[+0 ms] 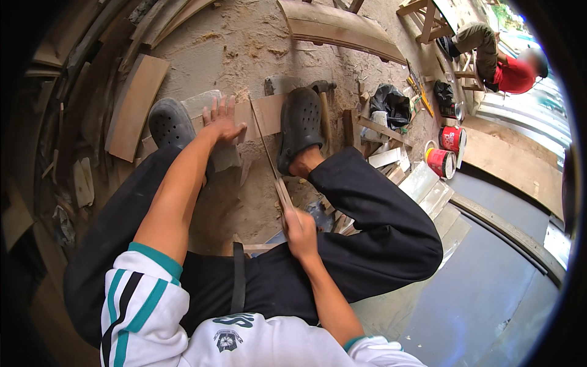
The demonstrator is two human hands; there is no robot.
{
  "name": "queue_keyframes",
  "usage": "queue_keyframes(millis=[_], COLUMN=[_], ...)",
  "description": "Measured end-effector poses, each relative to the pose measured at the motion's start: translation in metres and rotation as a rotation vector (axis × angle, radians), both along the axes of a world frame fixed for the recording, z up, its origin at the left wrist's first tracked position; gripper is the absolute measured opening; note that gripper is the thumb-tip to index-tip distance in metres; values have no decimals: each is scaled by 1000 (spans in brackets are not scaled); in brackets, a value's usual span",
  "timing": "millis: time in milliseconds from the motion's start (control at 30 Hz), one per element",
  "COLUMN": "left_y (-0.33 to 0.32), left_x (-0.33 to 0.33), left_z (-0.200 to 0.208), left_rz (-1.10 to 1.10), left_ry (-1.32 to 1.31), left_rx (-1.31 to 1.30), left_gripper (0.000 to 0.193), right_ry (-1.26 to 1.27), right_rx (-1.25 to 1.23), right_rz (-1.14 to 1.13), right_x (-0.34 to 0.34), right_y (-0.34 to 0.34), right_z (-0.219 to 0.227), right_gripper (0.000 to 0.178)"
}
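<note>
A handsaw (267,150), seen nearly edge-on, runs from my lap up to a flat light-brown board (269,112) on the ground. My right hand (301,233) is closed round the saw's handle, above my thigh. The blade's far end crosses the board between my two feet. To the left of the blade, my left hand (224,124) lies on the wood with its fingers stretched out and spread. My left shoe (172,122) and right shoe (301,122), both dark clogs, rest at either side of the board. A whitish block (227,157) sits below my left hand.
Planks (137,107) are heaped along the left. A long curved wooden piece (342,27) lies ahead. To the right are a black plastic bag (390,105), red cans (441,162), wood scraps and grey sheets (495,263). Another person in red (513,76) sits at far right.
</note>
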State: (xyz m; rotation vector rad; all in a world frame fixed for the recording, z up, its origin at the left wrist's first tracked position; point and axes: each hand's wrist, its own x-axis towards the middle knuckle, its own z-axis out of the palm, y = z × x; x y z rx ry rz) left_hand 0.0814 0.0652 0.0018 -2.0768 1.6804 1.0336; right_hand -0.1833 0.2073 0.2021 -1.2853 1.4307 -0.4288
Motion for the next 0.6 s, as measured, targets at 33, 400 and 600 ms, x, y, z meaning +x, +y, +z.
queue_keyframes(millis=[33,400,600], left_y=[-2,-5,-9], left_x=[1,1,-11], left_z=[0,-2,-11], left_rz=[4,4,-23], left_ry=[-7,-11,-1], left_rx=[1,22,-3], left_gripper=[98,99,101], right_ry=[-16,83,67], right_rx=[56,-99,-145], right_rz=[-29,6,-59], right_x=[-7,15,26], right_y=[12,-5,-31], right_z=[12,-7,-39], right_gripper=[40,35,32])
